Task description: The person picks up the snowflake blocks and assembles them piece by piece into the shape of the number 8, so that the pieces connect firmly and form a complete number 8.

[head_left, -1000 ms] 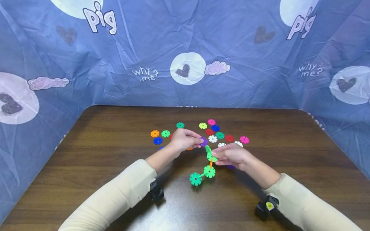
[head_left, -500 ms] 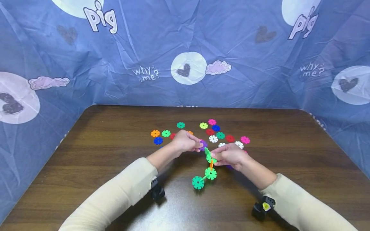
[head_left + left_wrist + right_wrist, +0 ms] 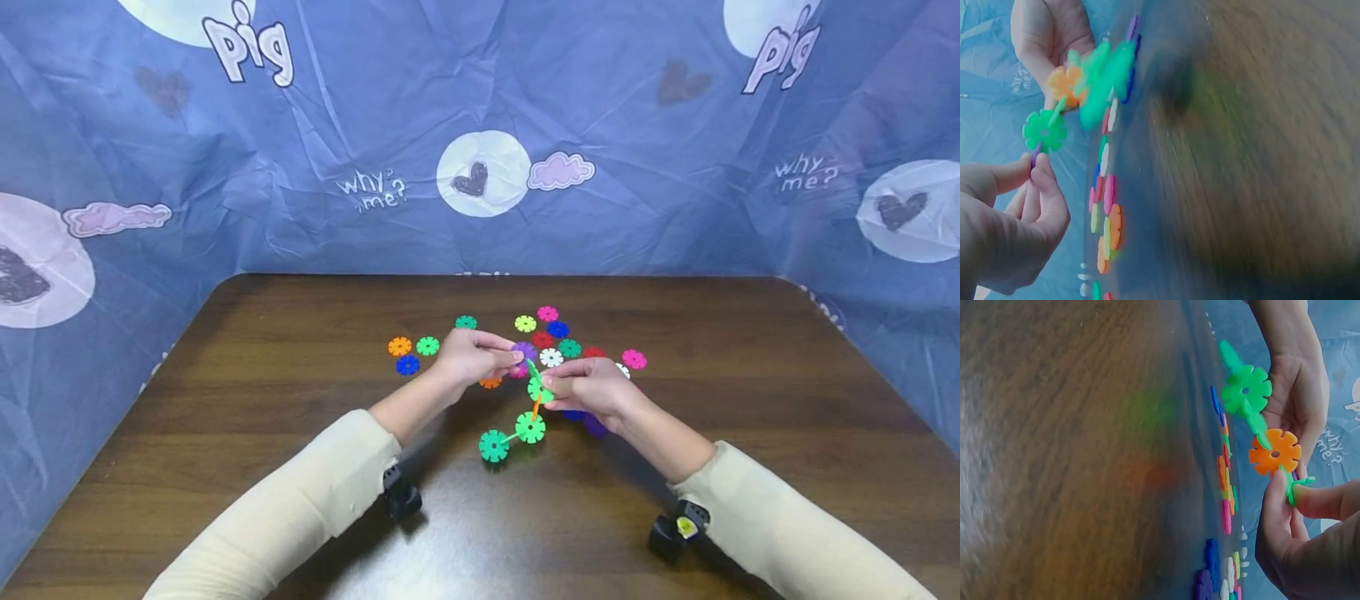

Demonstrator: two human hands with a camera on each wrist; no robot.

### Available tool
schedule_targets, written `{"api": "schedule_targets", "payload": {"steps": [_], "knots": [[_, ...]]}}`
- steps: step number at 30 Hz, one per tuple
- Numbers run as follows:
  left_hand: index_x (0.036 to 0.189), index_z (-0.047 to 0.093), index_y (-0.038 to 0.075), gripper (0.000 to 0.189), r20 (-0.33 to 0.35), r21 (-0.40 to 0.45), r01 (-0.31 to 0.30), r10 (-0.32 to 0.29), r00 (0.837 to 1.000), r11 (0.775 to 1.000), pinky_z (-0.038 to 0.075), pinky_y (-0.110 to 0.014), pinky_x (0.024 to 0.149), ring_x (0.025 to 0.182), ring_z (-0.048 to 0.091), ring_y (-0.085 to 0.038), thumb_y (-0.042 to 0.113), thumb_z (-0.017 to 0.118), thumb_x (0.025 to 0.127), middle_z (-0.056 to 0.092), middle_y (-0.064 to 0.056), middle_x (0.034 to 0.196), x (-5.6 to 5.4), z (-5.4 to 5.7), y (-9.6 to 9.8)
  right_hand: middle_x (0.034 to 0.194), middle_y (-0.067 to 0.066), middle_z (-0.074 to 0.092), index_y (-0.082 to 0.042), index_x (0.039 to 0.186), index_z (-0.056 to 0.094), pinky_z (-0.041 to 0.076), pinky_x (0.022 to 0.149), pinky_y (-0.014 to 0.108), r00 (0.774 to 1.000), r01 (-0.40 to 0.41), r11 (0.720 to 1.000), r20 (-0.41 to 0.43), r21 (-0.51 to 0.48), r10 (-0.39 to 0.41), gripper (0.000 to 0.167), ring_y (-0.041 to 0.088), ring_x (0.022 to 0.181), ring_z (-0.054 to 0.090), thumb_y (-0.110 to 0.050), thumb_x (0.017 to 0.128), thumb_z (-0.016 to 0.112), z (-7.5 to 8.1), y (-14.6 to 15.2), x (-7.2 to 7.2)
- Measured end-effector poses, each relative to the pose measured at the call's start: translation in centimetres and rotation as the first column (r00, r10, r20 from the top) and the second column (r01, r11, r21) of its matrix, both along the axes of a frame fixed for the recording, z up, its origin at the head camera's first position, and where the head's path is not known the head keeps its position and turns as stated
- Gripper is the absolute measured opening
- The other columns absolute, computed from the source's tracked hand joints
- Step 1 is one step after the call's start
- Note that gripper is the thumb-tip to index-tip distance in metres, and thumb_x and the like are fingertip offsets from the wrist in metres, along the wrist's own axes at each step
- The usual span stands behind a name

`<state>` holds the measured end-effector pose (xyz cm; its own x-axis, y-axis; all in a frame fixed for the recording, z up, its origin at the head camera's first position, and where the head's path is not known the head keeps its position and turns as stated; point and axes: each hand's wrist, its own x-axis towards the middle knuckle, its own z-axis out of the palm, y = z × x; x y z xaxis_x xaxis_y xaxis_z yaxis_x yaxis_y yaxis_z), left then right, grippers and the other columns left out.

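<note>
My left hand [image 3: 471,360] pinches a purple notched disc [image 3: 524,353] between thumb and fingers. In my right hand [image 3: 596,390] is a chain of interlocking notched discs, pinched at a green disc [image 3: 537,389]. Below that piece hang an orange disc [image 3: 536,407], another green disc [image 3: 530,428] and a teal disc [image 3: 493,447], held above the table. The left wrist view shows the purple disc's edge [image 3: 1035,155] against the rim of the chain's end green disc [image 3: 1044,132]. Whether their notches interlock, I cannot tell.
Loose notched discs lie across the wooden table [image 3: 300,333] behind the hands, among them a blue one [image 3: 408,365], a white one [image 3: 551,357] and a pink one [image 3: 634,359]. More discs are partly hidden beneath the hands. A printed blue cloth [image 3: 337,100] hangs behind.
Both hands have shifted slightly up and left in the head view, carrying the chain along. The purple disc has come closer to the chain's end green disc and now meets it.
</note>
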<state>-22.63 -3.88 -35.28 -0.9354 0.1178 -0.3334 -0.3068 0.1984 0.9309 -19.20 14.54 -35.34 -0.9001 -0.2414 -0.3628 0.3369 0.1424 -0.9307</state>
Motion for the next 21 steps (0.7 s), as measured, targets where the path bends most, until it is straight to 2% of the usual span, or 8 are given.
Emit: {"api": "schedule_targets", "payload": {"steps": [4,7,10,14,18,21], "knots": [[0.104,0.071,-0.003,0.022,0.049,0.109,-0.038,0.033,0.998,0.993,0.056,-0.036,0.089,0.071,0.07,-0.011,0.006,0.073,0.083,0.074,-0.01,0.086,0.2,0.3,0.1,0.083,-0.001,0.064,0.021,0.127,0.047,0.059,0.077,0.025,1.0,-0.011,0.998,0.023,-0.067,0.013,0.041,0.008,0.072,0.069,0.001,0.093,0.057,0.0,0.0,0.3],[0.105,0.07,-0.004,0.023,0.08,0.146,-0.032,0.02,0.997,0.989,0.057,-0.034,0.087,0.068,0.069,-0.01,0.004,0.072,0.084,0.073,-0.006,0.078,0.4,0.3,0.0,0.084,0.0,0.063,0.02,0.128,0.045,0.058,0.081,0.027,0.997,-0.039,0.995,0.055,-0.092,0.044,0.041,0.009,0.075,0.071,0.0,0.094,0.056,-0.2,0.3,0.7],[0.107,0.069,-0.005,0.024,0.121,0.168,0.002,-0.023,0.992,0.986,0.058,-0.026,0.077,0.063,0.067,-0.007,0.003,0.07,0.085,0.07,-0.001,0.07,0.7,0.3,-0.1,0.084,-0.002,0.066,0.019,0.129,0.045,0.058,0.084,0.029,0.995,-0.078,0.994,0.057,-0.076,0.082,0.043,0.01,0.078,0.071,-0.005,0.095,0.056,-0.2,0.7,1.0],[0.107,0.069,-0.005,0.023,0.171,0.168,0.07,-0.099,0.98,0.983,0.054,-0.017,0.065,0.064,0.067,-0.008,0.003,0.069,0.086,0.07,0.0,0.07,1.4,0.2,-0.2,0.084,-0.003,0.071,0.017,0.128,0.046,0.058,0.084,0.029,0.994,-0.091,0.994,0.056,-0.062,0.094,0.045,0.009,0.08,0.071,-0.011,0.096,0.057,0.0,1.4,0.9],[0.104,0.07,-0.004,0.021,0.198,0.133,0.144,-0.169,0.966,0.981,0.052,-0.015,0.062,0.065,0.067,-0.008,0.003,0.07,0.085,0.07,-0.001,0.07,2.1,-0.3,-0.3,0.082,-0.002,0.072,0.017,0.13,0.044,0.058,0.081,0.026,0.993,-0.076,0.993,0.085,-0.092,0.083,0.046,0.008,0.078,0.071,-0.011,0.096,0.057,0.0,1.5,0.8],[0.104,0.069,-0.006,0.02,0.199,0.11,0.187,-0.206,0.958,0.976,0.051,-0.014,0.06,0.063,0.066,-0.007,0.001,0.069,0.085,0.069,0.0,0.067,2.6,-0.8,-0.2,0.08,-0.005,0.071,0.018,0.131,0.044,0.058,0.08,0.024,0.989,-0.105,0.991,0.092,-0.082,0.112,0.047,0.006,0.076,0.069,-0.01,0.096,0.056,-0.4,1.3,1.0]]}}
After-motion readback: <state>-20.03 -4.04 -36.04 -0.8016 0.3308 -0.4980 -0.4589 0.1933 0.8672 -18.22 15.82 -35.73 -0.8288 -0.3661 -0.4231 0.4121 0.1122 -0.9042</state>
